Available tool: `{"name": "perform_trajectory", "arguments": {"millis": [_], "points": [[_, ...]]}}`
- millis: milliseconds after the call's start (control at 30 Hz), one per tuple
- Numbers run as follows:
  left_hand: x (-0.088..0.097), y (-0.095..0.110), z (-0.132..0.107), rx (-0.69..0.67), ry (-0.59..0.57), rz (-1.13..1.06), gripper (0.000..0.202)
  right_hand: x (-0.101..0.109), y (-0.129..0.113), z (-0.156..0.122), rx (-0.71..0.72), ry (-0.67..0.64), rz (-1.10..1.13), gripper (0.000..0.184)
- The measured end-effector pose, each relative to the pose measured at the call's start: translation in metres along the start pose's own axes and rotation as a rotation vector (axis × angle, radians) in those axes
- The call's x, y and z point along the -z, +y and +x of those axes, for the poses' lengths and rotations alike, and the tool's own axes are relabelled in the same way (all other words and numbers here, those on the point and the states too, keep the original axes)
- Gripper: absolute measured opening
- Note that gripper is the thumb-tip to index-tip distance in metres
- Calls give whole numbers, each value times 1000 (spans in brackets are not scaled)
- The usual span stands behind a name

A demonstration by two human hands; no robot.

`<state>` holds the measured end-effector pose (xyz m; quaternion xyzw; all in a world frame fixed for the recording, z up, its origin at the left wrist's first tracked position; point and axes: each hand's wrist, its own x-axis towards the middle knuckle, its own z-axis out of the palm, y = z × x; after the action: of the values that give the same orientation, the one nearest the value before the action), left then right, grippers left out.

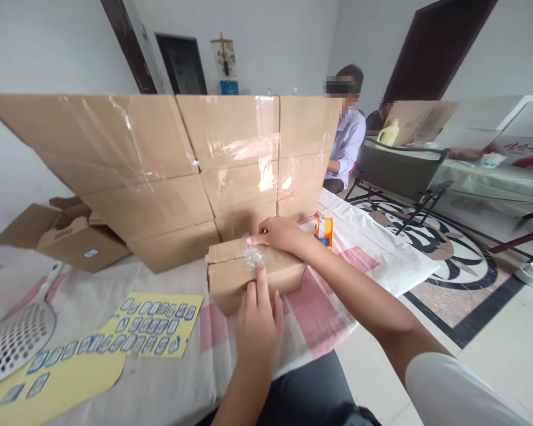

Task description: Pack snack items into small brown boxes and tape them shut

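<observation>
Cardboard box lies before us on the cloth-covered table, between the table's near edge and the tall cardboard screen. Our left hand comes from the near edge, its fingers extended and spread against the box's front and top, with no hold closed around it. Our right hand rests on the box top, fingers bent; we cannot tell whether they pinch anything. Toward the table's right edge, beside the box, we see an orange-and-blue object. Between our hands, crumpled clear tape covers part of the box top.
</observation>
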<state>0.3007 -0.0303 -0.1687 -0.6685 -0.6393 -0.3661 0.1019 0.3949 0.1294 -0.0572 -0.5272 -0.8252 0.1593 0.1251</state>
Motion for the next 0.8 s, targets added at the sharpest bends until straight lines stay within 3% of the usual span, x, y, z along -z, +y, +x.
{"name": "perform_trajectory", "arguments": {"millis": [67,133,267,333,433,500,600,700,800], "points": [[2,-1,-1,14,-57,-25,55,5,-3,0,-119,3,-117,64],[4,0,-4,29,-85,-35,60,12,2,-3,-148,3,-73,65],[7,8,-11,40,-70,-51,63,17,41,-33,132,-115,480,61],[8,10,-14,40,-61,-85,62,6,66,-61,270,-60,745,88],[8,9,-17,31,-29,-163,59,-28,91,-102,280,1,723,126],[5,7,-19,30,-12,-210,53,-51,95,-120,244,116,592,133],[0,4,-25,12,-8,-230,40,-68,87,-138,267,354,463,115],[-2,1,-35,-82,11,-276,31,-59,85,-165,284,555,409,98],[1,-7,-46,-174,-38,-314,25,-29,103,-208,122,771,376,95]]}}
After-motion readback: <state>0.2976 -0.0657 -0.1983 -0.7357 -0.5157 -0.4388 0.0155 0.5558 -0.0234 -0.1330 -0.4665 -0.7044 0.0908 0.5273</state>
